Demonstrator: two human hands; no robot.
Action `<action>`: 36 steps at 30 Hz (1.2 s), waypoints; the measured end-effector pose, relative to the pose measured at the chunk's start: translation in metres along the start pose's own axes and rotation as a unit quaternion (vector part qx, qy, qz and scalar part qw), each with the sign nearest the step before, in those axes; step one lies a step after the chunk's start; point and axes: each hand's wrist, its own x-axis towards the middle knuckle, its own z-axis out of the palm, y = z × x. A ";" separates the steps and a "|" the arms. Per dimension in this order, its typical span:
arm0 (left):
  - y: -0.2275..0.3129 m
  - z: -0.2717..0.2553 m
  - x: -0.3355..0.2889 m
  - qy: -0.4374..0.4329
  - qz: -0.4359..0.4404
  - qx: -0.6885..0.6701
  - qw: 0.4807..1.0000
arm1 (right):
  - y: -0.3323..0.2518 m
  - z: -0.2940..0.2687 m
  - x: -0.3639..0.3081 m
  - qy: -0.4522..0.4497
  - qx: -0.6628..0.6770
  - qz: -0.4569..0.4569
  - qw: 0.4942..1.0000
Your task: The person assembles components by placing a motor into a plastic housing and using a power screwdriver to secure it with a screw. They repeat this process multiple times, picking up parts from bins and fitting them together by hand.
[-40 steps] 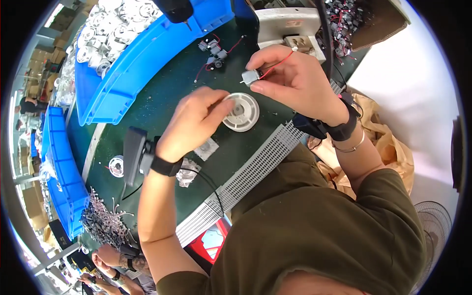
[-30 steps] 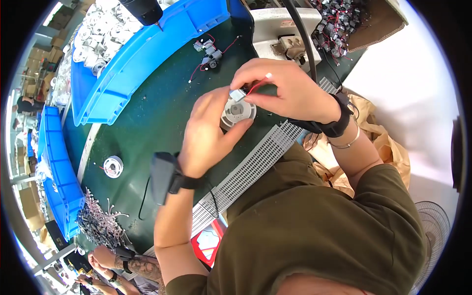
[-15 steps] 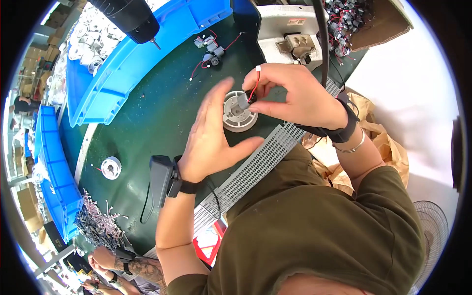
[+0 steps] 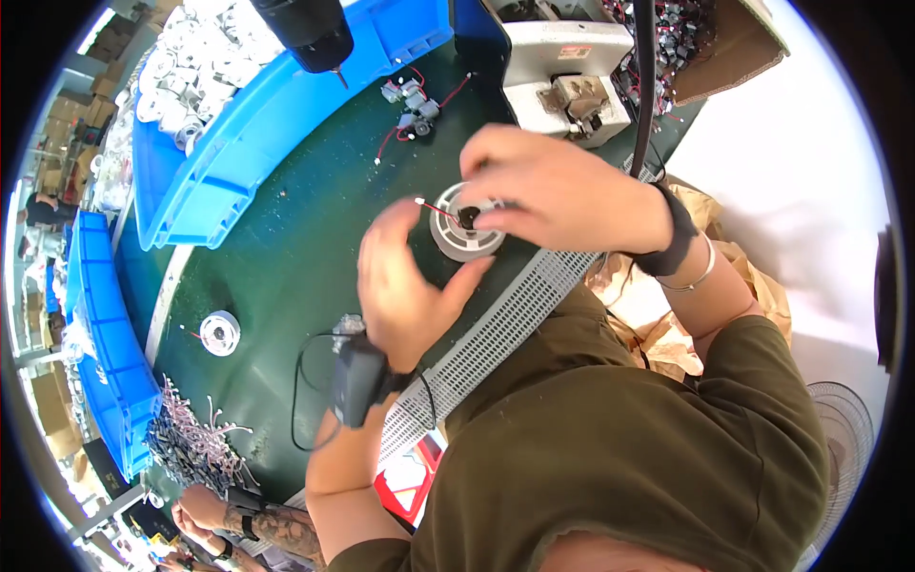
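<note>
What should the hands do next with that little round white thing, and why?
Probably the left hand should close on the round white part to steady it. That hand is open beside it, while the right hand is pressing a small black piece with a red wire into its middle.

Both hands [image 4: 562,191] work a white round part [image 4: 464,229].

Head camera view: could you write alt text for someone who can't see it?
Two bare hands work on a round white plastic part on a dark green table: the right hand covers it, the left hand open beside it. Blue bins stand behind.
</note>
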 end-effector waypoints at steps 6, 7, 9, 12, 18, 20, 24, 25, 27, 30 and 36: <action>-0.003 -0.006 -0.001 -0.046 0.141 0.164 0.975 | -0.006 -0.020 0.115 0.424 0.080 -0.040 0.901; -0.004 -0.002 0.000 -0.055 0.140 0.169 0.974 | -0.011 -0.029 0.140 0.463 0.131 -0.015 0.876; -0.006 0.004 0.003 -0.054 0.158 0.159 0.973 | -0.025 -0.060 0.152 0.299 0.437 0.002 0.848; -0.002 0.010 0.005 -0.044 0.114 0.061 0.991 | 0.006 -0.061 0.173 0.212 0.447 -0.115 0.861; -0.011 0.002 -0.001 -0.049 0.098 0.062 0.992 | -0.027 -0.087 0.086 0.278 0.483 -0.029 0.830; -0.007 0.005 0.007 -0.054 0.115 0.056 0.990 | -0.035 -0.106 0.043 0.357 0.427 0.041 0.830; -0.013 0.004 0.006 -0.067 0.114 0.034 0.991 | 0.013 -0.085 0.005 0.394 0.389 0.018 0.833; -0.012 0.005 0.007 -0.072 0.112 0.028 0.991 | 0.023 -0.081 0.005 0.381 0.434 -0.075 0.813; -0.012 0.005 0.007 -0.070 0.118 0.034 0.990 | 0.020 -0.079 -0.010 0.413 0.385 0.005 0.825; -0.012 0.006 0.006 -0.073 0.113 0.029 0.991 | 0.023 -0.077 -0.016 0.441 0.351 0.077 0.823; -0.013 0.005 0.004 -0.076 0.115 0.044 0.989 | 0.030 -0.072 -0.015 0.445 0.356 0.074 0.818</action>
